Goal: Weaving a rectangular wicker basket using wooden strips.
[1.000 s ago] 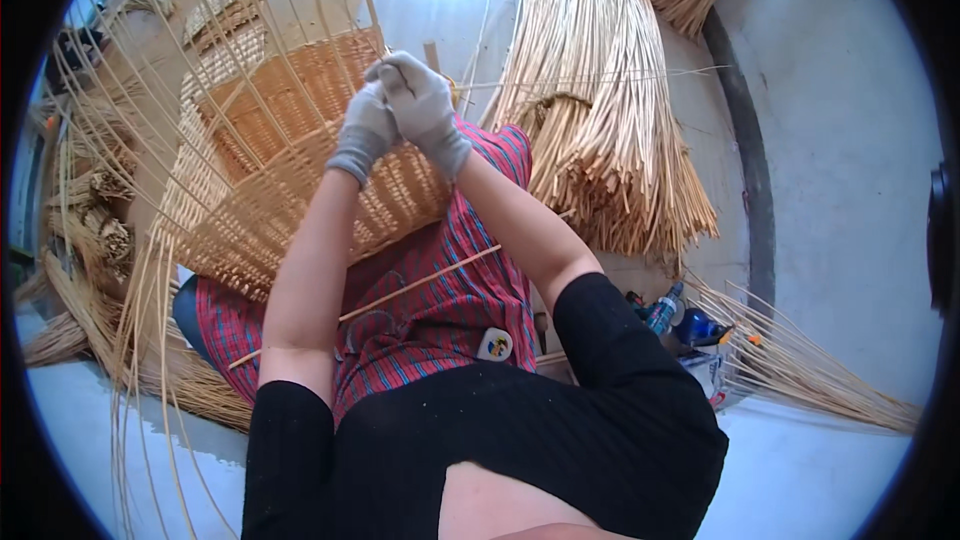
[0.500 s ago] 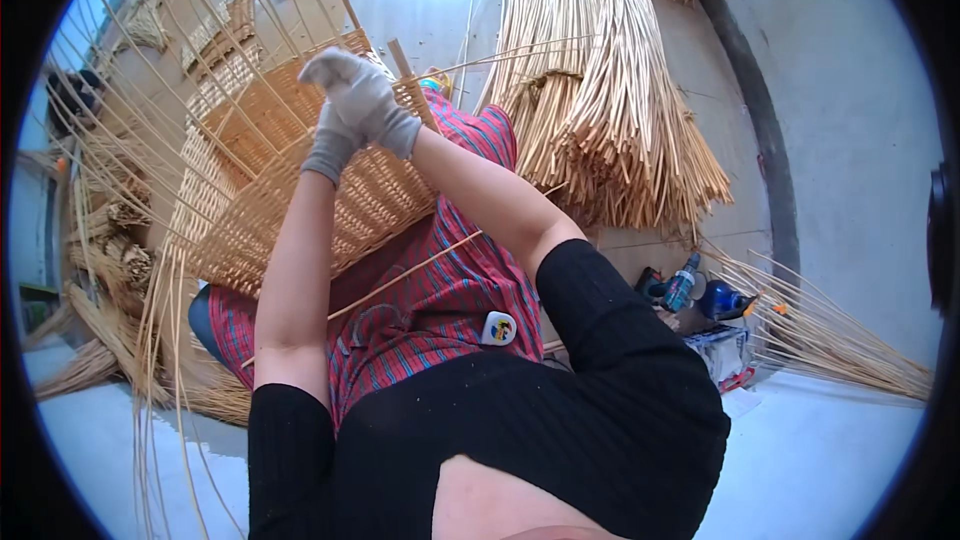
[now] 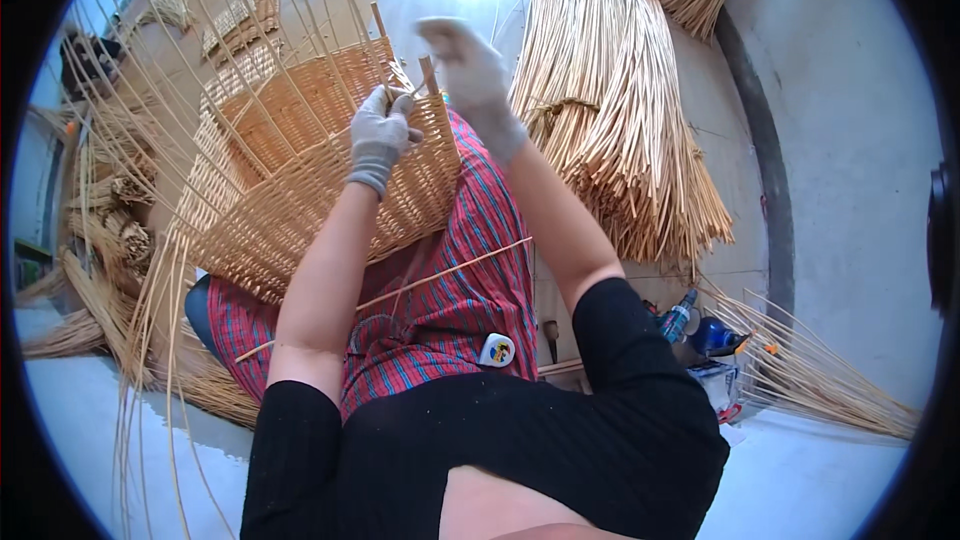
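Observation:
A partly woven wicker basket [image 3: 300, 205] rests tilted across my lap, with long upright canes rising from its far left side. My left hand [image 3: 378, 138], in a grey glove, is closed at the top edge near the right corner, pinching a thin wicker strand [image 3: 418, 90]. Two short thick stakes stand up at that corner, one of them a wooden stake [image 3: 429, 75] just right of my left fingers. Off to the right of the corner, my gloved right hand [image 3: 472, 75] is raised and blurred. Whether its fingers hold the strand is unclear.
Large bundles of peeled canes [image 3: 630, 140] lie on the floor to the right. A single rod [image 3: 450, 270] crosses my striped apron [image 3: 490, 310]. A cordless drill [image 3: 680, 315] and a blue container [image 3: 715, 335] sit at lower right. Woven panels [image 3: 250, 20] lie at far left.
My hands were together at the basket's top edge. They have come apart: the right has moved right, while the left stays at the corner. The view has shifted slightly.

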Available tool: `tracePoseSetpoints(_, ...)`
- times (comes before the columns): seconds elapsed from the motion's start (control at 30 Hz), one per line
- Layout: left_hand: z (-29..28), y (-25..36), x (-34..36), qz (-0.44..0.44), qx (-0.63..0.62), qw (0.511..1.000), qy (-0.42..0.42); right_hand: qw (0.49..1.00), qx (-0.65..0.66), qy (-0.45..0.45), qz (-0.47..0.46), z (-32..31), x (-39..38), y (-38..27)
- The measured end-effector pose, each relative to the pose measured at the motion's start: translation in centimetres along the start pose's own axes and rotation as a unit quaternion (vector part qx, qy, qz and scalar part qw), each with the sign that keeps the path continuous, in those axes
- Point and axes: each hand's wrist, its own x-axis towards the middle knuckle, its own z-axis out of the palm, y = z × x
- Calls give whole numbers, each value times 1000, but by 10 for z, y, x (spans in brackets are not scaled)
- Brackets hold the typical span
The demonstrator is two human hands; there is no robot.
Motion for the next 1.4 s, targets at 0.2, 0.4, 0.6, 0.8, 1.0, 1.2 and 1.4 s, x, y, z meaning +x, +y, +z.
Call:
tracePoseSetpoints(0.2,1,2,8,-60,-73,995,18,848,420,24,322,14,34,20)
tracePoseSetpoints(0.4,13,11,-27,226,14,963,144,695,644,143,284,-10,-43,62)
tracePoseSetpoints(0.6,38,4,-15,79,-5,997,1,751,580,233,214,-31,-41,9)
tracePoseSetpoints(0.8,41,-32,1,236,-9,971,30,974,202,-48,94,45,-67,-63)
tracePoseSetpoints(1.0,19,-31,-8,196,-207,958,-21,995,22,-101,-3,33,-46,-69)
tracePoseSetpoints(1.2,-27,-27,-24,44,-258,965,2,853,308,-245,343,-20,-16,11)
tracePoseSetpoints(1.4,-34,-21,-27,9,-215,976,40,857,281,-336,273,-16,-21,33)
